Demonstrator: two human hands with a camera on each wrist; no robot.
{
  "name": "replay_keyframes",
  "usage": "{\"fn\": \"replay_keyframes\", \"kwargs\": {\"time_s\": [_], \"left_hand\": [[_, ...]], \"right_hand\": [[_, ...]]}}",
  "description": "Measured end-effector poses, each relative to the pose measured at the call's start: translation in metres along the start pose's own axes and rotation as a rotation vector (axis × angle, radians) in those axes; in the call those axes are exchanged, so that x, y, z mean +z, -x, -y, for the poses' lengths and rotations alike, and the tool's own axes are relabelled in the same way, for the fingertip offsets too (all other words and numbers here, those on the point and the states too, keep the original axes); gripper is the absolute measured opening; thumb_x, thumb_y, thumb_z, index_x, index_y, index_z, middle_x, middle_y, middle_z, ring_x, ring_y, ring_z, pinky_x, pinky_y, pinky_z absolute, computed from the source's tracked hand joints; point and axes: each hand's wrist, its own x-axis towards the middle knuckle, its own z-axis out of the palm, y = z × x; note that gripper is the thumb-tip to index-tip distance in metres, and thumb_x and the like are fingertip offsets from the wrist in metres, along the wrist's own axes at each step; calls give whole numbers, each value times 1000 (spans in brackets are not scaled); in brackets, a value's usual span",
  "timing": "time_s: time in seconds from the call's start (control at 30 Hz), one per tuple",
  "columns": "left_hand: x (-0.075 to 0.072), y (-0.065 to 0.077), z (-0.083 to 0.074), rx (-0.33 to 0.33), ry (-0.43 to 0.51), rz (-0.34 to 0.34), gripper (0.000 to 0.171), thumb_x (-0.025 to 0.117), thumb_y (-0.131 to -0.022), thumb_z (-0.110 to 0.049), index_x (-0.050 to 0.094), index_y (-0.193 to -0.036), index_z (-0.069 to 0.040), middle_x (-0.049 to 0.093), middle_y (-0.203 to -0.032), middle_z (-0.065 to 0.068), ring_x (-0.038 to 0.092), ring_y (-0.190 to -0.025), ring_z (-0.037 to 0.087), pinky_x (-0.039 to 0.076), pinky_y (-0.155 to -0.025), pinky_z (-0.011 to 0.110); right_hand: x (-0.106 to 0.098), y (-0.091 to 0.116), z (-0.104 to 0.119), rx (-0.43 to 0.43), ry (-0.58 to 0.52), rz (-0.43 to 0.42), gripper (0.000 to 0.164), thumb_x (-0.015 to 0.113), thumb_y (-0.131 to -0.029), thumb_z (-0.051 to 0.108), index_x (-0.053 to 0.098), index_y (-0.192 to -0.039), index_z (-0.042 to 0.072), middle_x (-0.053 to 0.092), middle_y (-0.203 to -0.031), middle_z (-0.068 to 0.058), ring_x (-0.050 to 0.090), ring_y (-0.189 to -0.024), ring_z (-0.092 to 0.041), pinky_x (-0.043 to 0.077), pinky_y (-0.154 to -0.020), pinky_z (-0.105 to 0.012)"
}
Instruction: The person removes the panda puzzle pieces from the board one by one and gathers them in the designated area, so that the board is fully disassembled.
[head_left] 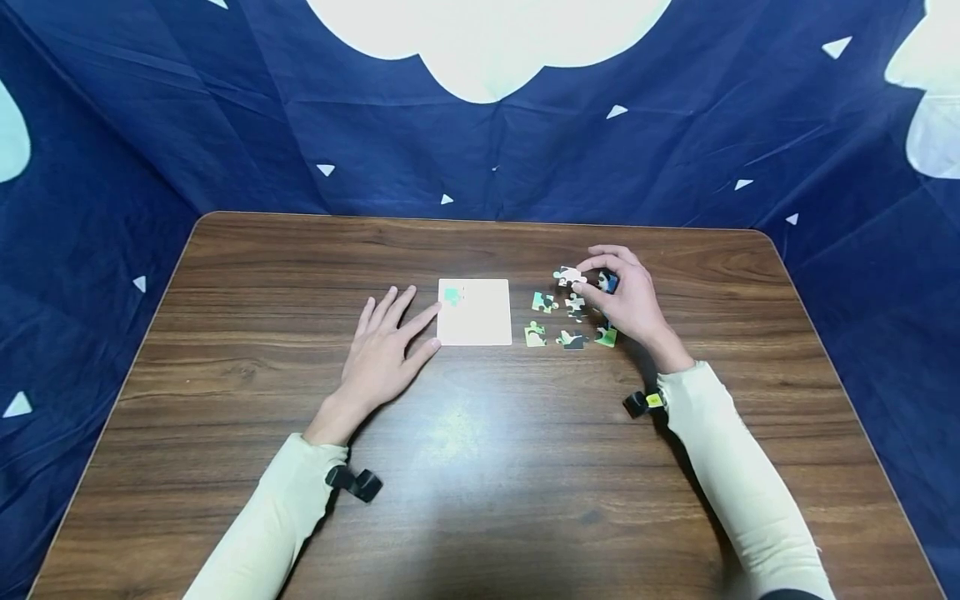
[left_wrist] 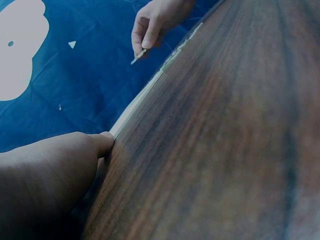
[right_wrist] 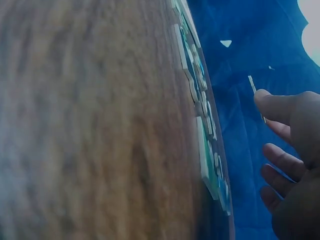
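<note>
My right hand (head_left: 632,302) pinches a white and black jigsaw puzzle piece (head_left: 567,276) between thumb and fingertips. In the right wrist view the held puzzle piece (right_wrist: 252,84) shows edge-on, raised above the table. My left hand (head_left: 381,354) lies with fingers spread, its thumb and index finger at the left edge of a square white board (head_left: 480,321). A green puzzle piece (head_left: 452,297) sits in the board's upper left corner. Several loose pieces lie right of the board, among them a green corner piece (head_left: 535,335) and a dark blue one (head_left: 607,282) partly hidden by the right hand.
The brown wood-grain table (head_left: 480,517) ends at the back against a dark blue curtain (head_left: 247,125) with white shapes. A small black camera (head_left: 365,485) is strapped at the left wrist, and another black camera (head_left: 636,405) at the right wrist.
</note>
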Motion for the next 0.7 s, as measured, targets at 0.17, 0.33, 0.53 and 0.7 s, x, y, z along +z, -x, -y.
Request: {"fn": "replay_keyframes", "kwargs": {"time_s": [0.17, 0.33, 0.53, 0.7], "left_hand": [[0, 0, 0, -5, 5, 0, 61, 57, -113, -51, 52, -168, -26, 29, -182, 16, 14, -171, 40, -3, -139, 56], [1, 0, 0, -4, -2, 0, 61, 57, -113, -52, 52, -168, -26, 29, -182, 16, 14, -171, 40, -3, -139, 57], [1, 0, 0, -3, 0, -5, 61, 56, -113, -53, 52, -168, -27, 29, -182, 16, 14, -171, 40, -3, -139, 57], [2, -1, 1, 3, -6, -9, 61, 57, -113, -52, 52, -168, -27, 29, -182, 16, 15, -171, 40, -3, -139, 57]], "right_hand": [[2, 1, 4, -5, 3, 6, 21, 88, -97, 9, 81, -116, 3, 64, -149, -21, 51, -145, -43, 39, -119, -67], [4, 4, 10, -2, 14, 9, 21, 88, -97, 9, 82, -116, 5, 64, -149, -20, 50, -146, -43, 30, -123, -71], [8, 7, 17, -24, 14, 9, 23, 90, -94, 9, 82, -115, 5, 65, -148, -18, 51, -145, -42, 24, -126, -72], [11, 8, 23, -45, 16, 11, 25, 92, -92, 10, 82, -115, 5, 66, -147, -17, 52, -144, -42, 26, -125, -71]]}}
